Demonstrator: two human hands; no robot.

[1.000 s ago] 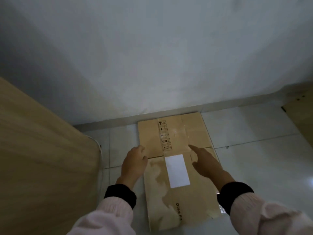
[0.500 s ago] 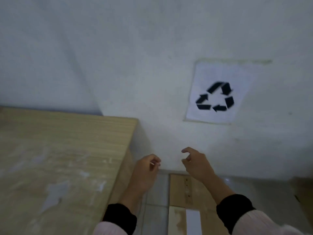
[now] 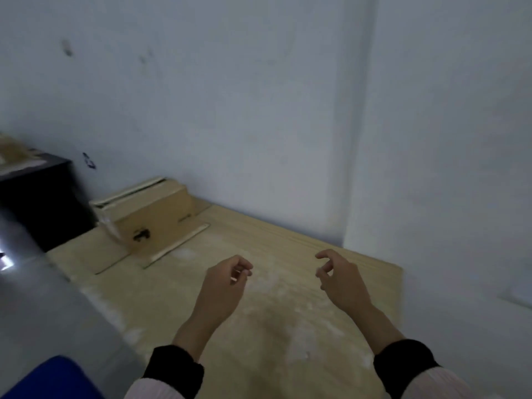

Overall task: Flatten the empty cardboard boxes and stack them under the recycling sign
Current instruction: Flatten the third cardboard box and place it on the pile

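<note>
A brown cardboard box (image 3: pixel 152 214) stands on the wooden table (image 3: pixel 288 312) at the back left against the wall, its bottom flaps spread flat on the tabletop. My left hand (image 3: pixel 227 283) hovers over the middle of the table, fingers loosely curled and holding nothing. My right hand (image 3: pixel 342 280) hovers to the right of it, fingers apart and curved, also with nothing in it. Both hands are well short of the box. The recycling sign and the flattened box on the floor are out of view.
A black box-like object (image 3: pixel 37 197) stands left of the cardboard box. A grey surface (image 3: pixel 37 298) and something blue (image 3: pixel 49 381) fill the lower left. White walls meet in a corner (image 3: pixel 357 139) behind the table. The table's right edge (image 3: pixel 400 298) drops off beside the wall.
My view has swung up and left from the flattened box on the floor, past the recycling sign, to the tabletop. Both hands have lifted off the flattened box and hang free.
</note>
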